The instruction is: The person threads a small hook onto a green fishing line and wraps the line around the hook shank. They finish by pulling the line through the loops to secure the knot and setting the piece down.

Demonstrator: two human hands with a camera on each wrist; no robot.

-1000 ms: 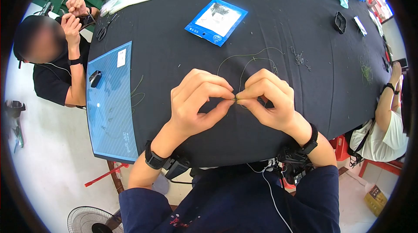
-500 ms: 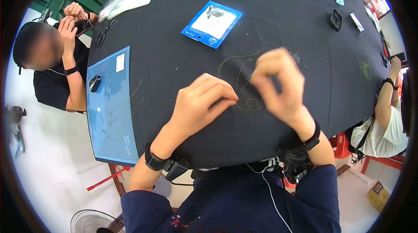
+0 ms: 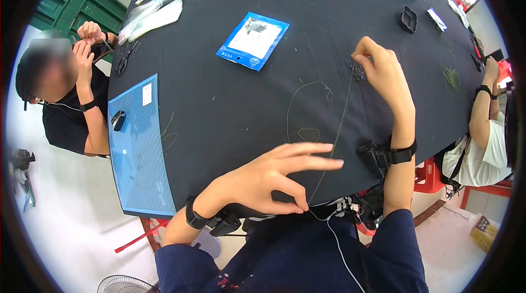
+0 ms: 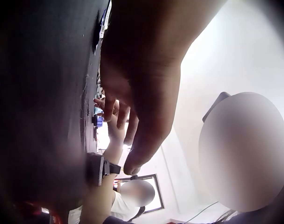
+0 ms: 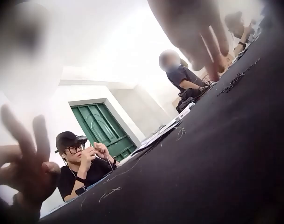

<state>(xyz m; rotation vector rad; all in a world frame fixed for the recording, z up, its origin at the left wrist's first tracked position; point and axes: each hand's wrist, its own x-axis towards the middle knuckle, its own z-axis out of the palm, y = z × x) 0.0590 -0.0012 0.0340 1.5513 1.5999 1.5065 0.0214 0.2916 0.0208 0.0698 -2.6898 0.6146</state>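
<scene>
In the head view a thin line stretches between the two hands. My left hand pinches its lower end between thumb and index finger near the table's front edge, the other fingers extended. My right hand pinches the upper end, beside a small dark tangled pile. Left of the line, a loose looped greenish thread lies on the black cloth. The left wrist view shows my left hand in shadow; the right wrist view shows my right hand blurred, its fingertips close to the cloth.
A blue-white packet lies mid-table. At left are a blue sheet with a small black object, and scissors. A black tray and green threads are at right. People sit at both sides.
My hands have moved apart: the right went up and away to the right, the left came down toward the front edge. A line now runs taut between them.
</scene>
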